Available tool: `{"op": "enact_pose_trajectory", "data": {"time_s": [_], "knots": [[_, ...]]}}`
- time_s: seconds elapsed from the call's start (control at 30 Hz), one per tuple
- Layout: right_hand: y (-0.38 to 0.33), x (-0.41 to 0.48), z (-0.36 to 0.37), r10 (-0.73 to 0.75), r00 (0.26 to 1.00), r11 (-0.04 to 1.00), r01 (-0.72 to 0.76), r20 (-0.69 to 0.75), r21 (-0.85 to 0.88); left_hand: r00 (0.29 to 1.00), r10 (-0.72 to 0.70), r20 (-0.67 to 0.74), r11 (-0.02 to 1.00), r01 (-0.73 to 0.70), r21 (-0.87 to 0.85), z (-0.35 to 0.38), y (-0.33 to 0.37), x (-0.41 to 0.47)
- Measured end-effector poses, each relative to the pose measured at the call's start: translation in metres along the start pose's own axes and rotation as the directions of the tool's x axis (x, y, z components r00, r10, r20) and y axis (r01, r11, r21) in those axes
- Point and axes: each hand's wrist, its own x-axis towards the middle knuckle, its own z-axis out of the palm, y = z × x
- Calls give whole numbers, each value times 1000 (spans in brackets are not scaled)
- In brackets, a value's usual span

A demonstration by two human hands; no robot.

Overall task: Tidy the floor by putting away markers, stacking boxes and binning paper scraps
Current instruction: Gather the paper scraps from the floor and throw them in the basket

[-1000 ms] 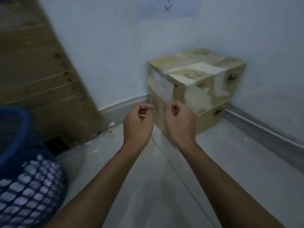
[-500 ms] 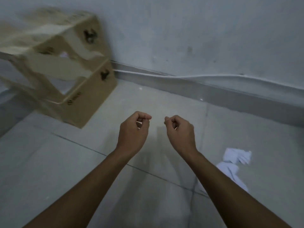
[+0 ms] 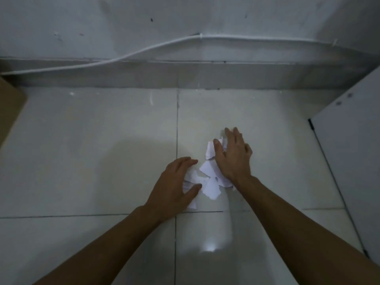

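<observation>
A small heap of torn white paper scraps (image 3: pixel 209 177) lies on the pale floor tiles, just right of a tile joint. My left hand (image 3: pixel 174 186) rests on the heap's left side with its fingers spread and slightly bent. My right hand (image 3: pixel 232 155) lies flat over the heap's right and far side, fingers straight. Scraps show between the two hands and under the right palm. Neither hand has lifted any paper. No markers are in view.
A brown cardboard box corner (image 3: pixel 8 108) shows at the left edge. A white panel (image 3: pixel 349 140) stands at the right. A grey skirting and wall with a white cable (image 3: pixel 144 51) run across the far side.
The view swung right and down, from the stacked boxes in the corner to the paper scraps. Both hands uncurled from loose fists and came down onto the heap.
</observation>
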Motion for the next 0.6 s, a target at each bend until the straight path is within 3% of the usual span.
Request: {"op": "enact_pose_trajectory", "data": {"time_s": [0.17,0.33,0.4,0.5,0.6], "knots": [[2,-25,13,-320,940,927,285,117,244,991,136,-13,991,-136,4,23,-23,3],[12,-51,14,-508,855,844,469,107,261,982,172,-79,978,-180,-108,28,-37,14],[16,-55,9,-510,852,841,464,120,277,981,172,-90,975,-183,-123,27,-36,10],[28,-64,-3,-407,911,890,378,69,256,985,144,-91,984,-153,-91,20,-29,8],[41,-84,-12,-304,951,949,298,52,102,988,143,-61,987,-147,-69,15,-26,8]]}}
